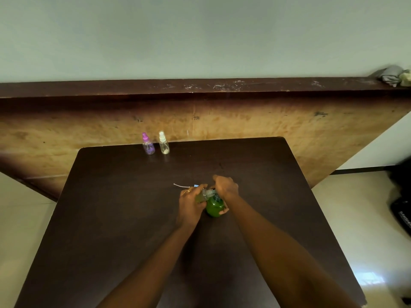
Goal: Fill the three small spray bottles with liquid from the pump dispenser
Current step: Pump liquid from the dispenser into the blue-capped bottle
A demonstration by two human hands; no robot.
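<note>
A green pump dispenser [214,207] stands mid-table. My right hand [225,187] rests on its pump head, thumb against the bottle's side. My left hand [191,202] grips a small clear spray bottle [201,196], tilted with its open neck at the pump's spout; greenish liquid shows inside. Just behind my left hand lies a blue spray cap [196,186] with a thin white dip tube [180,186]. At the table's far edge stand a purple-capped spray bottle [148,145] and a white-capped spray bottle [164,143], upright and side by side.
The dark brown table [124,218] stands against a worn wooden panel with a dark ledge [200,87]. Crumpled cloths [394,75] lie on the ledge's right end. Dark objects [402,205] sit on the tiled floor at right.
</note>
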